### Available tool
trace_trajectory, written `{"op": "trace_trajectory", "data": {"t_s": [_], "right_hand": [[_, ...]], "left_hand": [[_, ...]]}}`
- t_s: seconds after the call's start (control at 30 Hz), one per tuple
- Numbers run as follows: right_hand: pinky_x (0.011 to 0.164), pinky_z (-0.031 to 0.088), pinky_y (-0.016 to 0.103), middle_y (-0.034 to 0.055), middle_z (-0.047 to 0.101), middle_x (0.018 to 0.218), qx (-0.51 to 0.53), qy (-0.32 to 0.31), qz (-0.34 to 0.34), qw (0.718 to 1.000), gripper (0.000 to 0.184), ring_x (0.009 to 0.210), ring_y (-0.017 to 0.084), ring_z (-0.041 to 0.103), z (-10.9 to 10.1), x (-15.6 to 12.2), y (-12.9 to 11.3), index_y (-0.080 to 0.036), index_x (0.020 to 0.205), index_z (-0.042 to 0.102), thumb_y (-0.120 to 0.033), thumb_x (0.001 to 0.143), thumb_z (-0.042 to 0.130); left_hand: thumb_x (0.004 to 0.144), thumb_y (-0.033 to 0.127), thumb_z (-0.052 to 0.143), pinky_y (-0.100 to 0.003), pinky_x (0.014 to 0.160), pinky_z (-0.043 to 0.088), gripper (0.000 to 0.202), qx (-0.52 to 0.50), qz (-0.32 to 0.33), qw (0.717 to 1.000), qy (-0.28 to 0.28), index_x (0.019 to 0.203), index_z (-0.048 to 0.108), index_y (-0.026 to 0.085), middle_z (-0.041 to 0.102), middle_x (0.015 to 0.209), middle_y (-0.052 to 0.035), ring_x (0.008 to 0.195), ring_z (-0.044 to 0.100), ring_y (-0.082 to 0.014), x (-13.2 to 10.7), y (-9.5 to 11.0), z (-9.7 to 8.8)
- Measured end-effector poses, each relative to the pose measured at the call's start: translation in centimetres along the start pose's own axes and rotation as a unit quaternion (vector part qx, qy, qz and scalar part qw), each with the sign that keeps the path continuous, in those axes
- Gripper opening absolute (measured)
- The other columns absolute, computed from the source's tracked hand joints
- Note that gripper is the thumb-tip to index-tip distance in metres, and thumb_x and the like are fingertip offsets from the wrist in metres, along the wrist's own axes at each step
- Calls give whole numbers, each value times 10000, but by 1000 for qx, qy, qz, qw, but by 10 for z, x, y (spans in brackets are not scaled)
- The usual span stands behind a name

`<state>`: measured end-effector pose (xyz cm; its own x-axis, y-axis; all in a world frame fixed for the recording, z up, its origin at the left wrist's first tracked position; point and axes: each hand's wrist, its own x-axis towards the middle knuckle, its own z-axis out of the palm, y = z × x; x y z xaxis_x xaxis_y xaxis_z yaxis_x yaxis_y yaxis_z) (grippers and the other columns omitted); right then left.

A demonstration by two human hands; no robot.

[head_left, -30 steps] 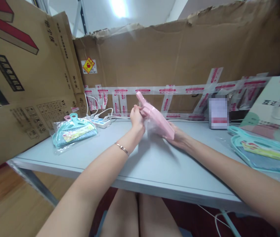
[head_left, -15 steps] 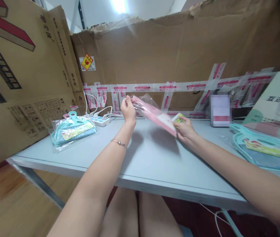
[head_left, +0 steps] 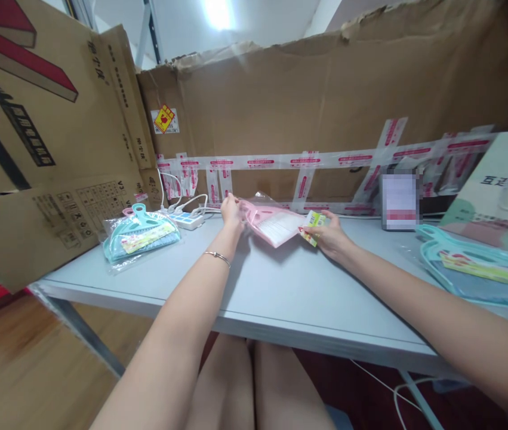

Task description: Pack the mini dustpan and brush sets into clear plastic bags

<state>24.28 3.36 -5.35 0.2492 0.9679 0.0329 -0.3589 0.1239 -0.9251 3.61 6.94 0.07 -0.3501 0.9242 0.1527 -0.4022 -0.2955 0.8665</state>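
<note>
A pink dustpan (head_left: pixel 265 224) with white bristles showing lies tilted above the middle of the table, with clear plastic film around it. My left hand (head_left: pixel 232 214) is closed on its handle end at the left. In my right hand (head_left: pixel 332 234), a yellow-green printed card (head_left: pixel 315 226) is pinched between thumb and fingers, right at the dustpan's right edge. Whether the card touches the dustpan or its film, I cannot tell.
On the left of the table lies a bagged teal dustpan set (head_left: pixel 146 239), with a power strip (head_left: pixel 186 220) behind it. Another teal set (head_left: pixel 473 263) is at the right. A blurred phone-like screen (head_left: pixel 399 200) leans against the cardboard wall (head_left: pixel 258 101).
The pink dustpan has turned from edge-on to show its broad face and sits lower. The card has come out from behind it into plain view in my right hand.
</note>
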Motion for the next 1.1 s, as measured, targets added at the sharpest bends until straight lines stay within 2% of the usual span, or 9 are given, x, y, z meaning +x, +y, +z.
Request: {"op": "trace_trajectory", "data": {"t_s": [0.23,0.37,0.5,0.6,0.7,0.77,0.9,1.0,1.1], "right_hand": [[569,596,288,-10,497,1066,34,-5,13,999,767,772,140,635,6,-5,-2,-335,1060,328,62,469,614],[586,596,271,-9,510,1055,29,4,-2,1000,793,792,147,638,1,-4,-5,-333,1056,344,64,447,658],[592,587,263,-10,543,981,21,26,-7,999,800,790,159,641,-7,1,-10,-328,1060,342,56,436,663],[657,581,279,-5,551,995,25,47,-14,998,774,850,166,644,-13,8,-13,-330,1073,323,48,467,622],[690,579,324,7,551,1071,26,71,-23,997,748,943,195,631,-17,15,-15,-349,1077,296,18,501,599],[671,588,358,27,536,1132,18,79,-27,996,733,992,218,615,-19,18,-15,-359,1083,284,2,523,589],[640,594,349,44,524,1161,-11,72,-25,997,644,1002,218,613,-16,14,-14,-343,1055,307,-24,562,571],[662,583,306,27,578,1048,-36,40,-15,998,602,921,184,640,-8,9,-13,-300,997,335,3,538,580],[670,575,315,35,584,980,-77,36,-9,996,589,884,187,641,-4,9,-18,-268,989,350,24,531,578]], "left_hand": [[918,350,372,-180,451,355,259,27,77,995,63,720,425,192,583,615,40,361,428,-44,-16,1,21],[930,317,296,-213,519,430,264,54,105,976,181,772,465,189,585,650,21,445,529,-79,4,23,-4],[937,239,222,-288,788,478,282,92,132,931,327,941,493,162,619,990,-113,944,630,-179,22,61,-55],[853,121,423,-391,1089,245,399,159,190,886,391,1243,347,157,303,1430,-177,1402,171,-221,16,78,-72],[817,109,510,-405,1145,90,632,263,279,896,223,1364,202,190,91,1527,-133,1427,-24,-203,-5,70,-46],[878,243,484,-407,1131,169,514,227,186,955,-37,1337,253,248,175,1513,-89,1418,96,-214,-22,54,-18],[718,357,697,-447,855,483,567,168,19,945,-279,1195,405,263,572,1194,-101,1033,595,-243,-46,18,14],[672,295,737,-399,764,509,625,49,-66,933,-350,1180,373,284,573,1204,-90,911,613,-182,-42,10,8],[658,289,749,-343,727,500,535,3,-45,939,-342,1097,447,249,605,1151,-83,864,599,-159,-29,19,-5]]}}
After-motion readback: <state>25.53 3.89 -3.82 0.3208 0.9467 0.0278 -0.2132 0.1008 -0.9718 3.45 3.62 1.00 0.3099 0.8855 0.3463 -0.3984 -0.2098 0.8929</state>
